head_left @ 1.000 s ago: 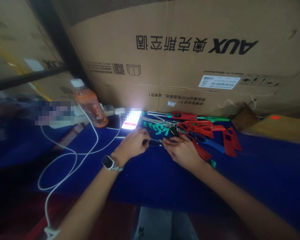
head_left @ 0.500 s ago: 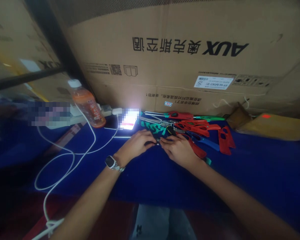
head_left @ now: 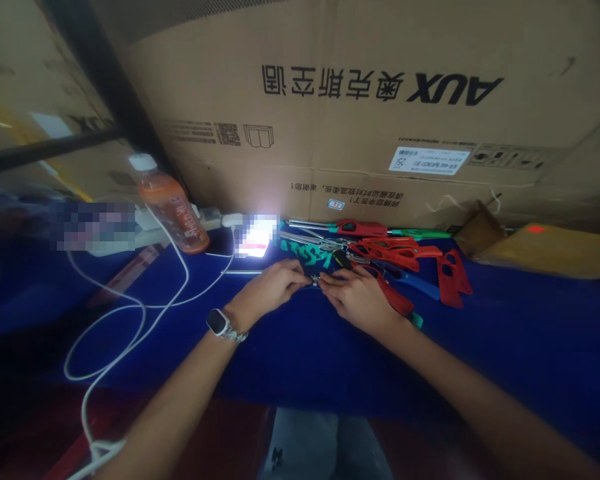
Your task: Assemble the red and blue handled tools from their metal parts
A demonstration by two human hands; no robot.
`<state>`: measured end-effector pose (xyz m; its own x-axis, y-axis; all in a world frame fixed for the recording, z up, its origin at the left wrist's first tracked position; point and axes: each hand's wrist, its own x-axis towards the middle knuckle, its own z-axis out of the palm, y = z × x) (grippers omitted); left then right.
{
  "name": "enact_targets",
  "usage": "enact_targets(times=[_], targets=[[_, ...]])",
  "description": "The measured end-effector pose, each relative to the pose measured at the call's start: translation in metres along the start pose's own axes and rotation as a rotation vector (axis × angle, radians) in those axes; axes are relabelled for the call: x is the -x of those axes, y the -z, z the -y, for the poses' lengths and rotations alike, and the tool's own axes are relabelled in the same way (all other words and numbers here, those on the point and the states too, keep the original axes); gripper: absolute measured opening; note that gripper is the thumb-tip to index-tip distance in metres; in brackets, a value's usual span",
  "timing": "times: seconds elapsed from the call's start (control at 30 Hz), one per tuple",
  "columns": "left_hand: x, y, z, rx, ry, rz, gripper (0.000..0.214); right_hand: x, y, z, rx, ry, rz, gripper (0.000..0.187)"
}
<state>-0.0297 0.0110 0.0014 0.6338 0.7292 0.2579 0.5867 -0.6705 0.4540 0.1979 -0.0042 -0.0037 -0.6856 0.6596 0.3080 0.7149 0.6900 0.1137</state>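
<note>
My left hand (head_left: 279,285) is closed in a pinch just above the blue tabletop; what sits between its fingertips is too small to make out. Facing it, my right hand (head_left: 359,293) bends its fingertips onto a small shiny part (head_left: 315,280) in the gap between the hands. Behind the fingers lies a heap of green plastic pieces (head_left: 305,252). Red lighter casings (head_left: 405,252) with metal tubes (head_left: 307,227) spread behind and beside my right hand. A blue casing (head_left: 415,283) lies among them, and a green one (head_left: 420,234) at the back.
A lit phone (head_left: 257,239) lies left of the heap. An orange drink bottle (head_left: 173,210) leans by a power strip (head_left: 155,233), with a white cable (head_left: 143,313) looping over the blue tabletop (head_left: 280,353). A large cardboard box (head_left: 340,140) stands behind; brown packaging (head_left: 550,252) lies right.
My left hand has shifted slightly, and the dark piece seen at its fingertips before shows less now. My right hand stays nearly in place. The view has tilted a little.
</note>
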Motion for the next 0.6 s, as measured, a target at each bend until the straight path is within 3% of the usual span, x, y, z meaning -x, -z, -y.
enact_targets(times=[0.33, 0.6], targets=[[0.004, 0.0, -0.022, -0.367, 0.011, 0.079, 0.027, 0.001, -0.002, 0.0, 0.018, 0.008, 0.025, 0.025], [0.004, -0.005, -0.022, -0.318, 0.024, 0.047, 0.025, 0.006, 0.002, 0.001, 0.073, 0.105, 0.065, 0.04]])
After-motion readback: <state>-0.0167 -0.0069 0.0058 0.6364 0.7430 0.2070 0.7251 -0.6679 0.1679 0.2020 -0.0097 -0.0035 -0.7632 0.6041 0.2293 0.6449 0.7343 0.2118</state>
